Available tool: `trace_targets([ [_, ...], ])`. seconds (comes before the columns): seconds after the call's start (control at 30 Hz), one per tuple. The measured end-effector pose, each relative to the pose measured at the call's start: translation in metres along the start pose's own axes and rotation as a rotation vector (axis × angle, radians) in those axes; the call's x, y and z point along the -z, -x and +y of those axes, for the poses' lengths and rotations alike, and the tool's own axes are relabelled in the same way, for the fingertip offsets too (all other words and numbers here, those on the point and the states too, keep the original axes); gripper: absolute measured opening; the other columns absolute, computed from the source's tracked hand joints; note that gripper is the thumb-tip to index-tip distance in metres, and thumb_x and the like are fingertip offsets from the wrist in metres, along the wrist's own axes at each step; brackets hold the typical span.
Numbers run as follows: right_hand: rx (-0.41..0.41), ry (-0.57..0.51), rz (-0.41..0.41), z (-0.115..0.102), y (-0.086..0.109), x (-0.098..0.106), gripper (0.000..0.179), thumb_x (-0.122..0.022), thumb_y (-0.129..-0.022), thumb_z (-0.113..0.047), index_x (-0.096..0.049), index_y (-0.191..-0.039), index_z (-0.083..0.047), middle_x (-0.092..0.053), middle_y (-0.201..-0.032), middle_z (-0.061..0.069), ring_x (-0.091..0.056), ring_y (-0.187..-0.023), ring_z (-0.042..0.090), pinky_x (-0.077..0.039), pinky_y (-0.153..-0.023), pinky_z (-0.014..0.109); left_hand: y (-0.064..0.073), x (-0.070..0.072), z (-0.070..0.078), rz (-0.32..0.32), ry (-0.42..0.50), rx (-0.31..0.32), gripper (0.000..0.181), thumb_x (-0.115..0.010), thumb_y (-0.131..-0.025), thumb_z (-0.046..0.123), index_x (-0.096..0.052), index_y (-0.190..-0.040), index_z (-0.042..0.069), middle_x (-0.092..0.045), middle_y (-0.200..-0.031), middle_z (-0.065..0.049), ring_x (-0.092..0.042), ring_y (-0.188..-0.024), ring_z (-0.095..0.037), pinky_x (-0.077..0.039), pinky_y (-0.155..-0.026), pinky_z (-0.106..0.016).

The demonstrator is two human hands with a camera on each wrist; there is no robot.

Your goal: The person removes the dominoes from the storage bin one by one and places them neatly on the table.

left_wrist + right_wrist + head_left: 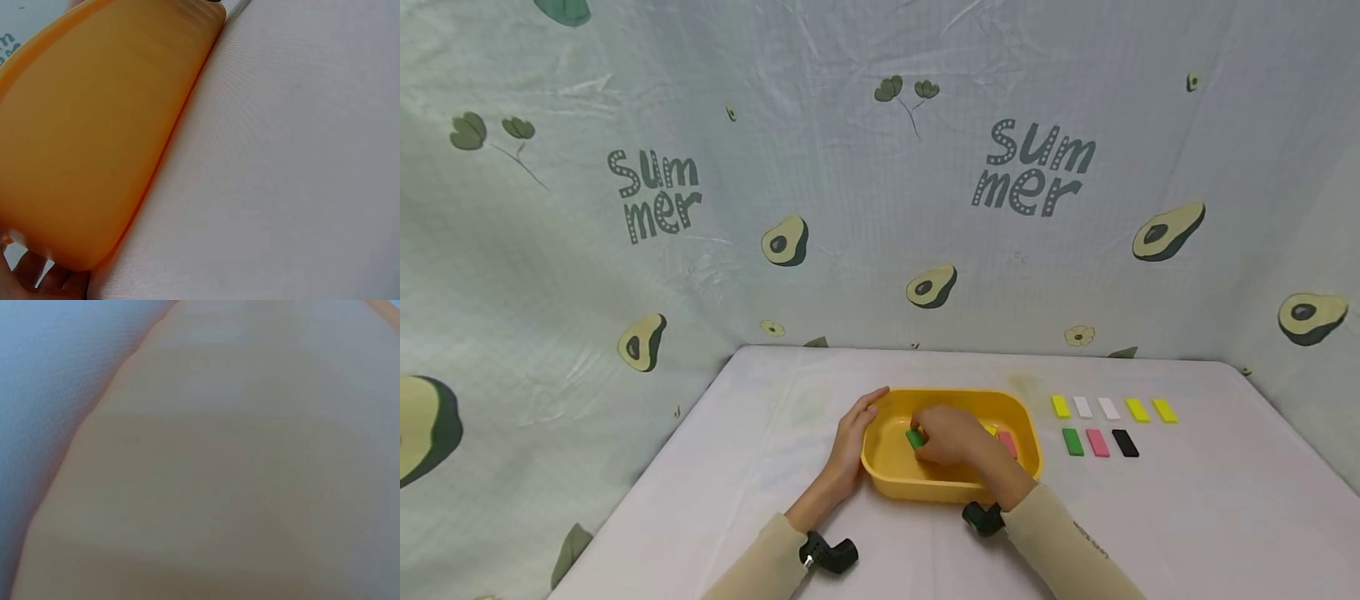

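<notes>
A yellow-orange plastic bin (951, 492) stands on the table. My left hand (850, 446) lies against its left end, fingers stretched along the outer wall toward the far corner; in the left wrist view its fingers (59, 281) touch the lower corner. My right hand (951, 433) reaches down inside, where thumb and fingers pinch a small green rectangular block (915, 438). Right of that hand, a pink block (1007, 443) and part of a yellow block (990, 430) show in the bin. The hand and forearm hide some of the bin's floor. Blurred skin fills most of the right wrist view.
Two rows of flat blocks lie right of the bin: yellow (1060, 407) and white (1082, 407) ones behind, then green (1072, 442), pink (1097, 442) and black (1125, 442) in front. A printed cloth (850, 167) hangs behind the white-covered table (1187, 533).
</notes>
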State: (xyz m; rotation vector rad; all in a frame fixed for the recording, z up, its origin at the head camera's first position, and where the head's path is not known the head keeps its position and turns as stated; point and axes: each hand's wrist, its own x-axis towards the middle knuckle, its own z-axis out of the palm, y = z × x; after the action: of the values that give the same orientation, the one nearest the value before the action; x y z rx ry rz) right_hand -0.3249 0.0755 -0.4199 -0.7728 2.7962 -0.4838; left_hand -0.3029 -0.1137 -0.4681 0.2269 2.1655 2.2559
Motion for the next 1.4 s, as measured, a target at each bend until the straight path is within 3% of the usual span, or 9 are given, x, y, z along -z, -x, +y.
trace_targets([
  [0.37, 0.000, 0.006, 0.071, 0.000, 0.004, 0.002, 0.028, -0.080, -0.086, -0.019, -0.071, -0.110, -0.009, -0.057, -0.077, -0.002, -0.052, -0.074, 0.016, -0.045, -0.068, 0.029, 0.001, 0.000, -0.002, -0.001, -0.010, -0.014, 0.046, -0.038, -0.110, 0.019, -0.049, -0.153, 0.009, -0.042, -0.164, -0.010, -0.036, -0.153, -0.031, -0.025, -0.129, -0.051],
  [0.53, 0.011, -0.009, 0.126, -0.001, 0.007, 0.006, 0.029, -0.081, -0.083, -0.020, -0.073, -0.109, -0.011, -0.064, -0.083, -0.004, -0.055, -0.076, 0.015, -0.052, -0.074, 0.031, 0.003, 0.001, -0.003, -0.008, -0.007, -0.006, 0.047, -0.037, -0.110, 0.021, -0.048, -0.154, 0.009, -0.041, -0.165, -0.010, -0.036, -0.153, -0.031, -0.025, -0.129, -0.051],
  [0.8, 0.008, -0.042, 0.148, -0.005, 0.014, 0.018, 0.037, -0.083, -0.081, -0.021, -0.073, -0.116, -0.012, -0.070, -0.090, -0.003, -0.058, -0.079, 0.014, -0.057, -0.079, 0.032, 0.003, 0.002, -0.003, 0.001, -0.029, -0.004, 0.046, -0.038, -0.110, 0.021, -0.050, -0.153, 0.011, -0.042, -0.164, -0.009, -0.037, -0.153, -0.030, -0.026, -0.129, -0.050],
  [1.13, 0.011, -0.052, 0.222, -0.006, 0.025, 0.038, 0.040, -0.085, -0.082, -0.026, -0.072, -0.117, -0.015, -0.074, -0.096, -0.002, -0.063, -0.087, 0.016, -0.056, -0.081, 0.040, 0.002, 0.002, -0.004, 0.014, -0.016, 0.006, 0.045, -0.037, -0.110, 0.020, -0.052, -0.152, 0.013, -0.043, -0.163, -0.008, -0.040, -0.151, -0.028, -0.031, -0.127, -0.046],
  [1.4, 0.005, -0.073, 0.237, -0.003, 0.037, 0.055, 0.042, -0.083, -0.083, -0.027, -0.071, -0.122, -0.015, -0.074, -0.102, 0.001, -0.062, -0.086, 0.016, -0.058, -0.078, 0.034, 0.002, 0.001, -0.003, 0.002, 0.007, 0.006, 0.045, -0.037, -0.110, 0.021, -0.051, -0.153, 0.013, -0.042, -0.164, -0.008, -0.041, -0.150, -0.029, -0.032, -0.127, -0.048],
])
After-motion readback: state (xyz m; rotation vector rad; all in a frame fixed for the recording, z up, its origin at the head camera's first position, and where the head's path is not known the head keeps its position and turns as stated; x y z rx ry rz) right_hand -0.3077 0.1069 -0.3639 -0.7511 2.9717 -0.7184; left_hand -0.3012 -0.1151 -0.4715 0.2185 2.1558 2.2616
